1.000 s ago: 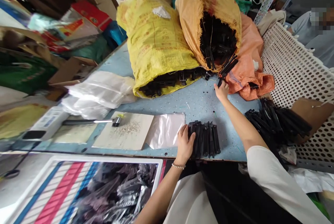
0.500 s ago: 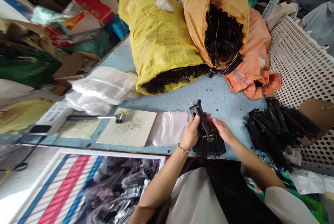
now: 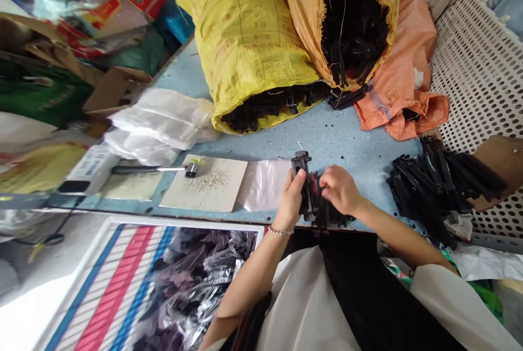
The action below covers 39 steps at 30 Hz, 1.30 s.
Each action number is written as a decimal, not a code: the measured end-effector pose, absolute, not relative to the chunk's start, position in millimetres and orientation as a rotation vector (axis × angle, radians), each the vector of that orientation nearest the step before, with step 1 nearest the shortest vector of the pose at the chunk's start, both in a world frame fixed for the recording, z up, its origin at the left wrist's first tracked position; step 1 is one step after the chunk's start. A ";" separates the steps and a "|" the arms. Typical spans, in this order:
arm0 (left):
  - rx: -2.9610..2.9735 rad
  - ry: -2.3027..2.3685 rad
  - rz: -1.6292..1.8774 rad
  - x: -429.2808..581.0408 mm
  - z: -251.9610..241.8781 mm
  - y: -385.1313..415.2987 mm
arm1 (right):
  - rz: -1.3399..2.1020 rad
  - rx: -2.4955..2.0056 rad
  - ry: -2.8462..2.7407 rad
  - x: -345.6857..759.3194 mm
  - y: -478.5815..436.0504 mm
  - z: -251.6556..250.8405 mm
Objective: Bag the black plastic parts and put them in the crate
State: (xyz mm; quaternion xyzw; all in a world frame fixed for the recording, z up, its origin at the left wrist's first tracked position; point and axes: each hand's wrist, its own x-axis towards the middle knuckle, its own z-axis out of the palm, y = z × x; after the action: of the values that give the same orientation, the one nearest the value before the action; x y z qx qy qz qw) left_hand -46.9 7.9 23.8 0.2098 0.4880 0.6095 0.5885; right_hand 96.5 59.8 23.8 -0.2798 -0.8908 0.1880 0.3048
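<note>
My left hand [image 3: 291, 201] is wrapped round a long black plastic part [image 3: 301, 161], held upright over the near edge of the bench. Just to its right, my right hand [image 3: 342, 190] has its fingers curled in towards that part; whatever they pinch, if anything, is hidden. Below both hands lie several similar black parts [image 3: 327, 216], partly covered by the fingers. A clear plastic bag [image 3: 263, 185] lies flat to the left of my left hand.
A hammer [image 3: 191, 169] rests on a pale board [image 3: 204, 195] strewn with crumbs. Behind are a yellow sack [image 3: 253, 40] and an orange sack [image 3: 304, 7] with black parts inside. A pile of black parts [image 3: 425, 187] lies right, beside a perforated white basket [image 3: 482, 67]. Bagged pieces [image 3: 196, 285] fill a crate below.
My right hand has gone from outstretched fingers to curled ones and moved slightly up. The black part in my left hand has turned more upright. The camera view has shifted slightly.
</note>
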 end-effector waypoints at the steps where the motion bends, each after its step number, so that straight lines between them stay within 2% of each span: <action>1: 0.476 1.144 1.414 -49.0 25.0 9.3 | 0.406 -0.661 -2.423 97.9 48.0 18.4; 4: 0.535 1.159 1.411 -53.8 25.1 11.2 | 0.276 -0.592 -2.500 97.8 19.7 4.3; 8: 0.645 1.317 1.539 -71.9 2.5 10.6 | 0.659 -0.632 -2.515 89.3 36.1 -1.6; 11: 0.705 1.547 1.430 -88.2 -28.6 5.6 | 0.762 -0.821 -2.509 85.0 110.5 -1.0; 14: 0.899 1.706 1.273 -86.4 -57.3 -4.5 | 0.396 -1.246 -2.456 90.5 215.2 2.5; 17: 1.115 1.770 1.279 -71.6 -75.4 -13.1 | 0.056 -1.645 -2.437 107.5 302.0 11.8; 21: 1.181 1.736 1.305 -67.0 -79.9 -16.1 | -0.203 -1.844 -2.610 130.8 348.1 27.8; 26: 1.187 1.676 1.432 -75.6 -56.1 -13.8 | -0.262 -1.780 -2.727 133.0 314.5 36.8; 28: 1.176 1.579 1.451 -69.4 -43.6 -5.5 | -0.121 -1.804 -2.653 128.0 272.7 38.6; 31: 1.075 1.333 1.383 -51.3 -26.8 16.3 | 0.291 -1.762 -2.513 120.3 185.9 43.0; 36: 0.933 1.206 1.315 -39.2 2.6 38.2 | 0.780 -1.066 -2.531 121.4 79.5 57.5; 39: 0.845 1.184 1.254 -44.6 20.2 27.5 | 0.653 -0.944 -2.410 126.6 80.3 60.5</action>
State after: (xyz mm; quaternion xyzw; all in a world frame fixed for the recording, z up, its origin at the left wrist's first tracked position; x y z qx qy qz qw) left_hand -44.6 27.5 20.2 0.3606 0.5051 0.5351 0.5732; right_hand 126.6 80.3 60.5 -0.3438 -0.8778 0.2378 0.2339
